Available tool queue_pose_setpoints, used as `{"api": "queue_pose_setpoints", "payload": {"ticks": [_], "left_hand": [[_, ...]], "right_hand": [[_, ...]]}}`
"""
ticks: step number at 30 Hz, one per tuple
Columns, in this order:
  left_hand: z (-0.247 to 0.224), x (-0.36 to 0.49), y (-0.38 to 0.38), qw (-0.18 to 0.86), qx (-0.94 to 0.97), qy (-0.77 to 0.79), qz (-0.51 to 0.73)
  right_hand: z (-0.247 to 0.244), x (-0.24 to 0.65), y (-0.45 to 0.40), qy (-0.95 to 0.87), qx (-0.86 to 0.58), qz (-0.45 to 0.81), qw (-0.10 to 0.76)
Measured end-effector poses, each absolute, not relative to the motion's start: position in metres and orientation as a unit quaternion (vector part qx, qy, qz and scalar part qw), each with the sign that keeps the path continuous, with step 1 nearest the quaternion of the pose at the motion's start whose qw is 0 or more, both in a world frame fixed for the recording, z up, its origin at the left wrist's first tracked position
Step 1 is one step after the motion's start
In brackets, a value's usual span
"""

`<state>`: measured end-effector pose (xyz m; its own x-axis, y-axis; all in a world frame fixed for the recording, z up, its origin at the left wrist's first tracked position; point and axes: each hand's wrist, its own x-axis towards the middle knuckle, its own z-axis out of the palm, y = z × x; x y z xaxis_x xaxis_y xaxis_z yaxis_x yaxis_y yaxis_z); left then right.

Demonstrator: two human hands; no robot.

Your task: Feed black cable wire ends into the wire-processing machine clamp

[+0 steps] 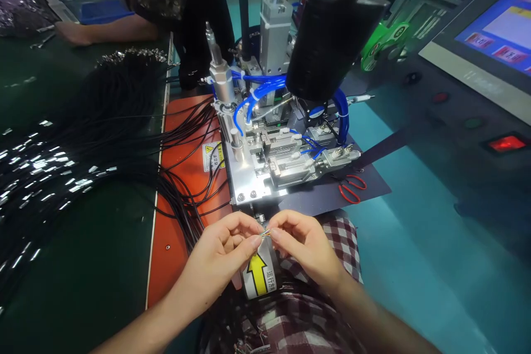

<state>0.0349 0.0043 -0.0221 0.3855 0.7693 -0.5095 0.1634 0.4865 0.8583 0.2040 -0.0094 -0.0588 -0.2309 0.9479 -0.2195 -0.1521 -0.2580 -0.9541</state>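
Thin coloured wires [266, 233] run between my two hands at the front edge of a metal machine [253, 180]. My left hand [228, 243] pinches their left side between thumb and forefinger. From the right, my right hand [305, 243] pinches the same wires, its fingertips almost touching the left ones. Just below the fingers is a white label with a yellow arrow [258, 275]. A small white connector [261, 218] shows just above the fingertips, on the machine's front.
Black cables [182, 204] cross the orange board [174, 254] at left, with a large cable bundle [120, 88] behind. Red-handled scissors [352, 189] lie right of the machine. A screen [498, 33] stands far right. Another person's arm [112, 29] rests at upper left.
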Motion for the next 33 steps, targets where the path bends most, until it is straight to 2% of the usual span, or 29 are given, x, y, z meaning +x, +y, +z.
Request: {"api": "queue_pose_setpoints", "payload": {"ticks": [5, 9, 15, 25, 33], "left_hand": [[-0.022, 0.034, 0.004, 0.701, 0.470, 0.502, 0.190], [-0.023, 0.034, 0.005, 0.698, 0.477, 0.510, 0.161], [-0.022, 0.037, 0.004, 0.687, 0.466, 0.530, 0.173], [-0.026, 0.038, 0.000, 0.671, 0.451, 0.549, 0.212], [-0.025, 0.036, 0.000, 0.669, 0.467, 0.544, 0.195]], "right_hand": [[-0.058, 0.212, -0.001, -0.438, -0.418, 0.707, 0.366], [-0.058, 0.215, 0.006, -0.499, -0.403, 0.682, 0.350], [-0.058, 0.216, 0.009, -0.571, -0.369, 0.642, 0.355], [-0.059, 0.207, -0.009, -0.525, -0.467, 0.592, 0.394], [-0.051, 0.206, -0.011, -0.571, -0.467, 0.550, 0.392]]}}
